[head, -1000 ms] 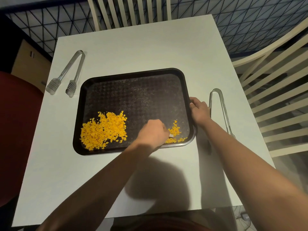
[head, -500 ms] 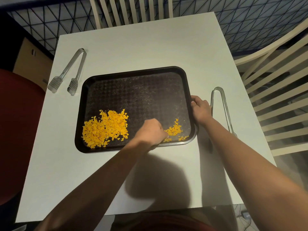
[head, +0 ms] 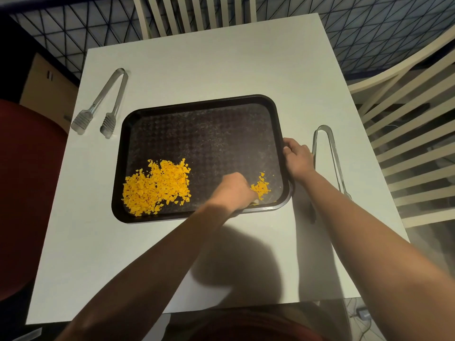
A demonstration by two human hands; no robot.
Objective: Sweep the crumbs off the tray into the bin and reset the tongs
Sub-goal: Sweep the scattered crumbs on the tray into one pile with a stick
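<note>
Sweeping step: left hand (head: 232,190), fingers curled, contents hidden, gathering small crumbs (head: 261,187) lower right; right hand (head: 296,158) gripping tray (head: 202,102) rim. Next, probably: pushing toward big pile (head: 155,188).

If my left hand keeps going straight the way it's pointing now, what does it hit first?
Your left hand points toward the right end of the tray, so it would probably first push into the small patch of crumbs directly ahead, then reach the tray's right rim, where your right hand grips.
</note>
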